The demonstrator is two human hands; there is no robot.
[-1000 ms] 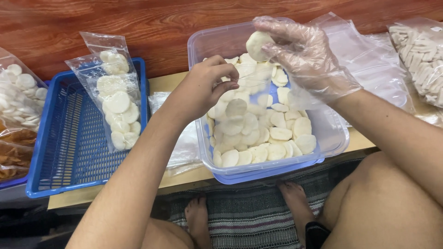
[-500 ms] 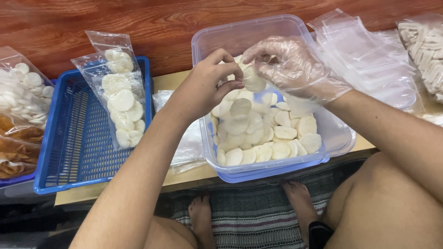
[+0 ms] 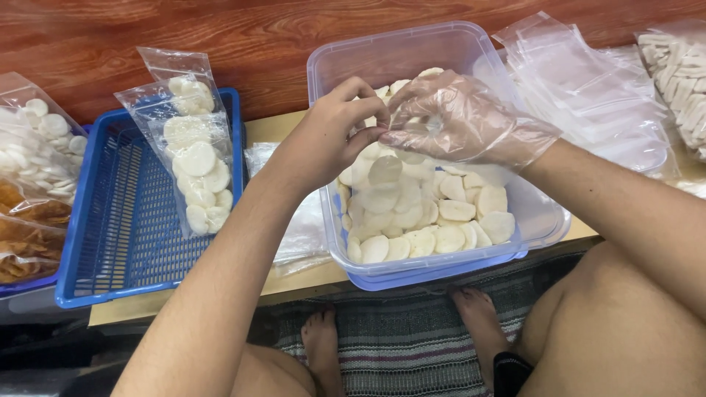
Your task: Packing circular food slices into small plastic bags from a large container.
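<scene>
Gloved right hand (image 3: 456,117) dropped into tub (image 3: 515,220), fingers apart; left hand (image 3: 331,136) pinches clear bag (image 3: 382,176).

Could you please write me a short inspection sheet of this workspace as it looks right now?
Surface: low tan board in front of a red-brown wooden wall.
Job's things: clear tub of white round crackers; a clear small bag partly filled with them, held over the tub.
Clutter: blue basket with filled bags; stack of empty bags; bag of white sticks at the right edge; bags of orange snacks on the left.
Grippers: bare left hand pinches the bag's mouth; plastic-gloved right hand meets it, fingers at the opening.
Cables: nothing seen.
Surroundings: striped mat, the person's bare feet.
</scene>
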